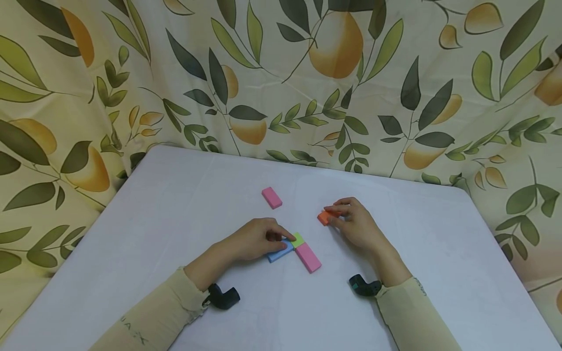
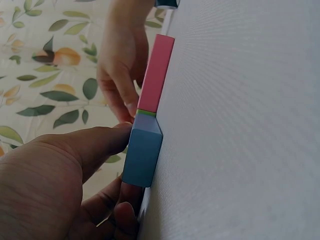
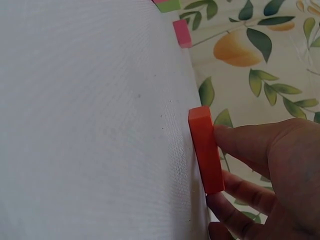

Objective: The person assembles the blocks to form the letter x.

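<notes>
My left hand (image 1: 256, 239) holds a blue block (image 1: 281, 252) between thumb and fingers, low over the white table. Its index fingertip reaches the green block (image 1: 297, 240), which sits at the blue block's end. A pink block (image 1: 309, 257) extends from the green one toward the near right, forming a corner with the blue block. Farther right, my right hand (image 1: 353, 224) pinches an orange block (image 3: 206, 150) by its sides; in the head view the fingers cover part of it. In the left wrist view, the blue block (image 2: 142, 155) shows its end face.
A second pink block (image 1: 272, 197) lies alone toward the far side of the white table (image 1: 197, 190). Behind the table hangs a cloth (image 1: 281, 97) printed with fruit and leaves. A small black camera (image 1: 224, 297) is worn on the left wrist, another camera (image 1: 364, 286) on the right.
</notes>
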`<action>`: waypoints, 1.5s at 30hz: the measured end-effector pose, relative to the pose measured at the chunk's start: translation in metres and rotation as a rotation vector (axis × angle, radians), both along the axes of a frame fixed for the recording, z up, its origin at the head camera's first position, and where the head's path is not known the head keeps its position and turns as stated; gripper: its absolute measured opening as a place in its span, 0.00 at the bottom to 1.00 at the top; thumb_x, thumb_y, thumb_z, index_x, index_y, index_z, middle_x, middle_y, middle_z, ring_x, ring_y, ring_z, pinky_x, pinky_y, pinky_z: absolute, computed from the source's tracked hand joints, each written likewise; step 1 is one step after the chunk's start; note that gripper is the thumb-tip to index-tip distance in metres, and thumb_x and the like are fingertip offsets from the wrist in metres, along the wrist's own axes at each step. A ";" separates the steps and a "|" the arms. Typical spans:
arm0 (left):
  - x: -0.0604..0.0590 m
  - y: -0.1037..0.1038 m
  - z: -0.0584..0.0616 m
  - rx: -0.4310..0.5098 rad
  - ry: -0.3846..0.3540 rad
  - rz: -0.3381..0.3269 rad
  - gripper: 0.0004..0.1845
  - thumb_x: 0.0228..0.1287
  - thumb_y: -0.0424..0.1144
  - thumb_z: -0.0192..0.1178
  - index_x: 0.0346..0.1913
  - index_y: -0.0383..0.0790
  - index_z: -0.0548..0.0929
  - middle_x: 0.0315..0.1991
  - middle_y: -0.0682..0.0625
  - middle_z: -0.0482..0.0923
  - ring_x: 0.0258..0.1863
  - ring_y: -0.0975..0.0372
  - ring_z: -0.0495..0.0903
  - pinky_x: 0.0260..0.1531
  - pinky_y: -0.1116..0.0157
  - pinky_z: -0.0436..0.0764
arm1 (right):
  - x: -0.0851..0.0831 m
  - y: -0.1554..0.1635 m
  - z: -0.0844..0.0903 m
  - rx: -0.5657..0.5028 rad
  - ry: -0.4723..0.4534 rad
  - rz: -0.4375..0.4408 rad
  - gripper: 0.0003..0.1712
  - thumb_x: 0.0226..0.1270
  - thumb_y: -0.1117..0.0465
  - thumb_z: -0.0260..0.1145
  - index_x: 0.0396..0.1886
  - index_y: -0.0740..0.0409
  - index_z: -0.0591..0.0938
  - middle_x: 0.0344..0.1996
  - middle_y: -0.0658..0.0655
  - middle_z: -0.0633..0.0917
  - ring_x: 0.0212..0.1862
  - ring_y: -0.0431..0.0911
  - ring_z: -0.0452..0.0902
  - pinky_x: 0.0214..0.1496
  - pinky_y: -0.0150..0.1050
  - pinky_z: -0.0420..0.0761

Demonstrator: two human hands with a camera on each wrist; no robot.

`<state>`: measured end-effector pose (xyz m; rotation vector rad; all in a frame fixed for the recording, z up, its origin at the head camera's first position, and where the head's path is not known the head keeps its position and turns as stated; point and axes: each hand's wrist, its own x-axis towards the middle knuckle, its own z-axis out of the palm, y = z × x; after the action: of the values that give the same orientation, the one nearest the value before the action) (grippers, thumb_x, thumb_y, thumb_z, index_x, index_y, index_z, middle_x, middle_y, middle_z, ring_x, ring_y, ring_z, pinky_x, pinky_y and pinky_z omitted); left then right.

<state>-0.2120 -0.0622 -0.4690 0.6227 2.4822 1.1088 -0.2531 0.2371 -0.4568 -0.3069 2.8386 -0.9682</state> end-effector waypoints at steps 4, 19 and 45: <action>0.000 0.001 0.000 0.000 0.003 0.001 0.13 0.70 0.46 0.68 0.52 0.69 0.89 0.36 0.61 0.79 0.40 0.63 0.77 0.39 0.66 0.77 | 0.001 0.000 0.001 0.008 0.005 0.004 0.20 0.72 0.59 0.68 0.62 0.54 0.86 0.63 0.62 0.75 0.67 0.61 0.69 0.69 0.62 0.69; -0.002 0.001 -0.001 -0.005 -0.004 0.000 0.13 0.71 0.47 0.67 0.53 0.70 0.89 0.37 0.62 0.79 0.41 0.62 0.76 0.39 0.65 0.77 | 0.002 0.000 0.002 0.002 -0.002 0.010 0.19 0.72 0.59 0.69 0.60 0.54 0.87 0.63 0.62 0.75 0.68 0.62 0.69 0.69 0.63 0.68; -0.001 -0.002 0.000 0.027 0.002 -0.016 0.13 0.71 0.44 0.67 0.53 0.66 0.89 0.36 0.61 0.79 0.38 0.63 0.76 0.38 0.66 0.76 | 0.002 -0.001 0.000 -0.006 -0.007 0.031 0.18 0.70 0.60 0.70 0.59 0.54 0.88 0.62 0.60 0.76 0.68 0.60 0.70 0.69 0.61 0.69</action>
<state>-0.2131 -0.0639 -0.4691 0.6507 2.4631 1.1375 -0.2514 0.2361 -0.4563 -0.3455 2.8163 -0.9706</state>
